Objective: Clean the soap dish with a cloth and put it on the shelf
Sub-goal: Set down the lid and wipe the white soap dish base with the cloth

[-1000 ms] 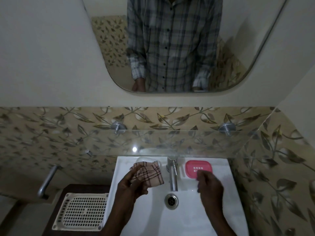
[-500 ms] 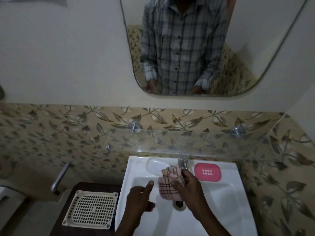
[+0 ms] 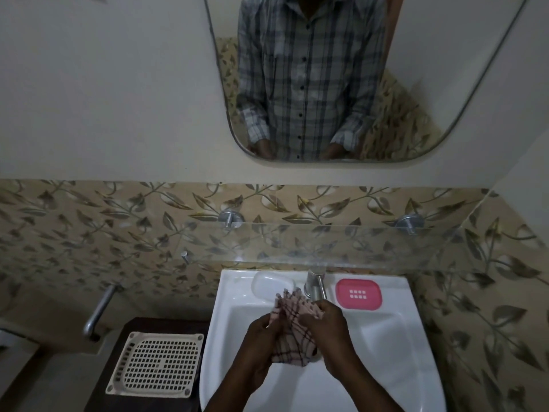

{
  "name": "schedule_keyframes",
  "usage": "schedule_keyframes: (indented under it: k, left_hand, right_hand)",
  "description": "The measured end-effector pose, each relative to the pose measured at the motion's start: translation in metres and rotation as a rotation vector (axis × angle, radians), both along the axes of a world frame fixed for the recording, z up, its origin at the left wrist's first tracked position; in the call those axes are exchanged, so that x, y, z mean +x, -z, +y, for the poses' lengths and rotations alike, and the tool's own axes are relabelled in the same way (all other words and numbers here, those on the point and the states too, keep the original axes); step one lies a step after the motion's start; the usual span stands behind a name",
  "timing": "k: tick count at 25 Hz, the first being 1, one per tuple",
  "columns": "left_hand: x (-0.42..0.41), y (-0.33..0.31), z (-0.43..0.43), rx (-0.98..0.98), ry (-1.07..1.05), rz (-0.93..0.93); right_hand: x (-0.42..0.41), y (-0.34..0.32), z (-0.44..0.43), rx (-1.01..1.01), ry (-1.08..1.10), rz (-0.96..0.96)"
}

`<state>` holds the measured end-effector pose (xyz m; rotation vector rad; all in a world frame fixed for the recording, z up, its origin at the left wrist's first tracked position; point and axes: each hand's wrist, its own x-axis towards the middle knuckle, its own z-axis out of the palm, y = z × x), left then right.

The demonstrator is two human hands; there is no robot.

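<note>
The white sink [image 3: 386, 337] carries everything. On its back rim, right of the tap [image 3: 315, 285], lies the pink soap dish [image 3: 358, 293], flat and untouched; a clear white lid or tray [image 3: 273, 286] sits left of the tap. Above the sink runs the glass shelf [image 3: 341, 242], where the dish should end up.

The dish looks like light, stiff plastic, likely slick if wet, with drain slots in the middle. I would judge the best hold to be across its 2 long edges, thumb on one side and fingers on the other, not the smooth face.

The checked cloth [image 3: 292, 328] is soft and limp, bunched over the basin. The left hand [image 3: 261, 337] and right hand [image 3: 329, 331] both clasp it, fingers closed on the folds.

Half a second earlier only the right hand gripped the cloth, the left hanging free beside it; 1 second ago the left alone held it and the right reached near the dish.
</note>
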<state>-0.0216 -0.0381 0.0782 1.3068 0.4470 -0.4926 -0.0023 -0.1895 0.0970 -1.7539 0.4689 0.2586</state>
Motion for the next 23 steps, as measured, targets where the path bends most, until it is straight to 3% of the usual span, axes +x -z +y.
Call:
schedule_keyframes:
  k: [4, 6, 8, 12, 14, 16, 18, 20, 23]
  left_hand:
    - [0.003, 0.011, 0.025, -0.331, -0.318, 0.205]
    - [0.001, 0.013, 0.035, -0.352, -0.341, 0.218]
    - [-0.004, 0.013, 0.032, -0.252, -0.321, 0.191]
    - [-0.009, 0.005, 0.007, 0.313, -0.392, -0.004]
    - [-0.013, -0.010, -0.009, 0.439, -0.354, -0.068]
    - [-0.017, -0.022, -0.023, 0.430, -0.215, -0.086]
    - [-0.018, -0.026, -0.029, 0.300, -0.027, -0.056]
    - [-0.013, -0.023, -0.020, 0.181, 0.139, -0.022]
    - [0.019, 0.002, 0.008, 0.323, 0.062, -0.045]
  right_hand:
    - [0.015, 0.004, -0.031, 0.225, 0.112, 0.035]
    - [0.014, 0.007, -0.040, 0.307, 0.110, 0.096]
    - [0.011, 0.008, -0.037, 0.249, 0.059, 0.082]
    - [-0.010, 0.008, -0.018, -0.147, -0.125, -0.117]
    - [-0.025, 0.009, -0.001, -0.180, -0.233, -0.095]
    - [-0.035, 0.008, 0.014, -0.035, -0.268, -0.010]
    - [-0.037, 0.008, 0.013, 0.117, -0.153, 0.079]
    - [-0.030, 0.010, 0.002, 0.109, -0.064, 0.069]
    - [-0.017, 0.016, -0.011, 0.007, -0.060, 0.021]
